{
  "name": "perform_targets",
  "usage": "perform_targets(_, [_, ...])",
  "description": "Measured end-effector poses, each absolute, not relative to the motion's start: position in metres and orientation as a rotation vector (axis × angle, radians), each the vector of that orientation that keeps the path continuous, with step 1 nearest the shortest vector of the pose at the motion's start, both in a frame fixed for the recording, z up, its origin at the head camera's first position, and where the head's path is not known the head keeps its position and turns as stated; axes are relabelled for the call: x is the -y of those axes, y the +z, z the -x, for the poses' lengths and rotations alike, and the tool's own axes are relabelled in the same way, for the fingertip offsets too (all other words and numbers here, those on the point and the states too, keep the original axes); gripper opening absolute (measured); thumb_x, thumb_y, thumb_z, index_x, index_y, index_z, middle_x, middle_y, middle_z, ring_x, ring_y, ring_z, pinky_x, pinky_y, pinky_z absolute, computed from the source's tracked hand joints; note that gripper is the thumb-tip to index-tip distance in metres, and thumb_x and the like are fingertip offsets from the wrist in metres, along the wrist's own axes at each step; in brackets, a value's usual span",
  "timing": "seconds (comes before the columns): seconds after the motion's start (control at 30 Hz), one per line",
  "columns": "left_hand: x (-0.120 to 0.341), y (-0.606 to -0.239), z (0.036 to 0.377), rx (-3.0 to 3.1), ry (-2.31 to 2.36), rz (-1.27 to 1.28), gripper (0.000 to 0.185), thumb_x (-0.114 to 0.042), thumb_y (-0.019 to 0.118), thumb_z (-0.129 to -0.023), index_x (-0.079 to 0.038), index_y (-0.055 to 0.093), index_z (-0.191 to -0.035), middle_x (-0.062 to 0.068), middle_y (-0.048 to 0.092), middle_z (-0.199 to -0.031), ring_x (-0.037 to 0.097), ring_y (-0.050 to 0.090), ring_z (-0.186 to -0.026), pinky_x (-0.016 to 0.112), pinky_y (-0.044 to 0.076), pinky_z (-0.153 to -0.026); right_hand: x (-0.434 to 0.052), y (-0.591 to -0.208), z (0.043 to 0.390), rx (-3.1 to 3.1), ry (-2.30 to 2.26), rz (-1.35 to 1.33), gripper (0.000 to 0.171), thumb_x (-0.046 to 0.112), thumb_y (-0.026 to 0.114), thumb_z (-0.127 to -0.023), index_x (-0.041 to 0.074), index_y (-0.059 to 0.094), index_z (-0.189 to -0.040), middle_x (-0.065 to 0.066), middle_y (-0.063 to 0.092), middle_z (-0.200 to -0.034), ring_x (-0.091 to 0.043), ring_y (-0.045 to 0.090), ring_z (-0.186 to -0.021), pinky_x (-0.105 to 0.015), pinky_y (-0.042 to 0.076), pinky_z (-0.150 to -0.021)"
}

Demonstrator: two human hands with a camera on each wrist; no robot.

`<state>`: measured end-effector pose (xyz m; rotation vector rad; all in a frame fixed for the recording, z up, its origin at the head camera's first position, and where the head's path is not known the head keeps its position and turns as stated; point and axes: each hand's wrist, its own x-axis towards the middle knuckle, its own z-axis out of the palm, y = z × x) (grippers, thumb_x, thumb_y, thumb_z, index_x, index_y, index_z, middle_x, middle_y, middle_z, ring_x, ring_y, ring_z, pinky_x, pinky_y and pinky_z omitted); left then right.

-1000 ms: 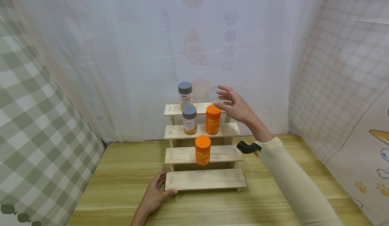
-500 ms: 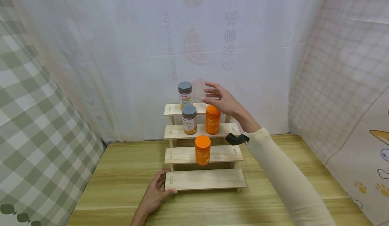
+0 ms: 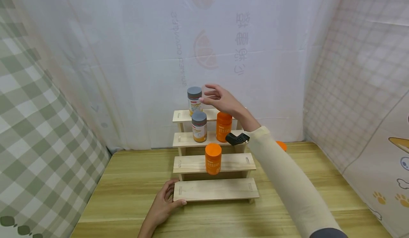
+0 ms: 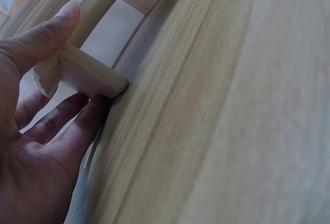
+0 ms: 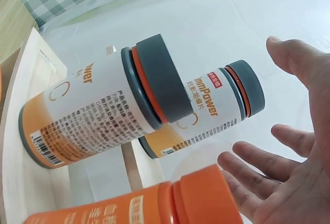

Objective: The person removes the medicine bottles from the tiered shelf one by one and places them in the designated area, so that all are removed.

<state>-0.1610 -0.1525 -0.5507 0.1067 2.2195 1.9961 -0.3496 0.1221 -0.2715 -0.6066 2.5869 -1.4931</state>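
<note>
My left hand (image 3: 163,204) grips the left end of the lowest step of a wooden tiered stand (image 3: 217,190), thumb on top and fingers at its side. My right hand (image 3: 220,98) is beside the grey-lidded pill bottle (image 3: 194,101) on the top step, its fingers spread and relaxed. In the right wrist view that top bottle (image 5: 216,105) stands just ahead of the fingers, with nothing in the hand. A second grey-lidded bottle (image 3: 199,127) and an orange bottle (image 3: 224,128) stand on the step below. Another orange bottle (image 3: 213,159) stands one step lower.
Part of an orange lid (image 3: 281,145) shows behind the right sleeve, on the wooden table (image 3: 127,195). A white curtain (image 3: 134,71) hangs behind the stand. Checked cloths (image 3: 41,142) flank the table. A black strap piece (image 3: 237,138) sticks out at the right wrist.
My right hand has moved left, over the orange bottle, to the grey-lidded bottle on the top step. The left hand keeps its hold on the stand. The bottles have stayed in place.
</note>
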Motion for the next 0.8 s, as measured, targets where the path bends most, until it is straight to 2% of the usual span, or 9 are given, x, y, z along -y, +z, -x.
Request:
perform_targets(0.13, [0.153, -0.550, 0.160, -2.214, 2.000, -0.109, 0.080, -0.013, 0.089, -0.080, -0.015, 0.046, -0.147, 0.018, 0.054, -0.145, 0.034, 0.051, -0.136, 0.026, 0.054, -0.096, -0.115, -0.269, 0.354, -2.580, -1.482, 0.594, 0.084, 0.056, 0.070, -0.092, 0.027, 0.031, -0.161, -0.006, 0.048, -0.158, -0.028, 0.049, -0.143, -0.052, 0.035, -0.121])
perform_targets(0.27, [0.154, -0.549, 0.160, -2.216, 2.001, -0.116, 0.080, -0.012, 0.089, -0.080, -0.015, 0.046, -0.148, 0.018, 0.054, -0.145, 0.030, 0.053, -0.134, 0.025, 0.054, -0.096, -0.107, -0.268, 0.361, -2.568, -1.480, 0.591, 0.084, 0.054, 0.071, -0.092, 0.025, 0.031, -0.161, -0.008, 0.049, -0.156, -0.029, 0.049, -0.142, -0.053, 0.038, -0.119])
perform_targets(0.47, [0.154, -0.549, 0.159, -2.222, 2.007, -0.136, 0.080, -0.012, 0.088, -0.080, -0.012, 0.046, -0.148, 0.020, 0.055, -0.144, 0.029, 0.054, -0.133, 0.024, 0.054, -0.096, -0.097, -0.271, 0.370, -2.552, -1.482, 0.625, 0.084, 0.045, 0.074, -0.093, 0.015, 0.033, -0.160, -0.012, 0.055, -0.150, -0.027, 0.053, -0.138, -0.049, 0.042, -0.116])
perform_targets(0.6, [0.155, -0.549, 0.159, -2.197, 2.011, -0.115, 0.081, -0.013, 0.088, -0.080, -0.012, 0.045, -0.148, 0.019, 0.054, -0.146, 0.034, 0.052, -0.137, 0.026, 0.053, -0.099, -0.093, -0.274, 0.374, -2.560, -1.476, 0.653, 0.077, 0.041, 0.076, -0.093, 0.013, 0.040, -0.156, -0.011, 0.058, -0.146, -0.026, 0.058, -0.132, -0.047, 0.048, -0.110])
perform_targets(0.8, [0.155, -0.549, 0.161, -2.174, 2.019, -0.104, 0.081, -0.013, 0.089, -0.080, -0.012, 0.045, -0.148, 0.019, 0.054, -0.147, 0.036, 0.049, -0.139, 0.028, 0.052, -0.101, -0.086, -0.275, 0.375, -2.559, -1.496, 0.704, 0.057, 0.033, 0.075, -0.095, 0.014, 0.054, -0.145, -0.010, 0.067, -0.132, -0.026, 0.064, -0.120, -0.046, 0.053, -0.102])
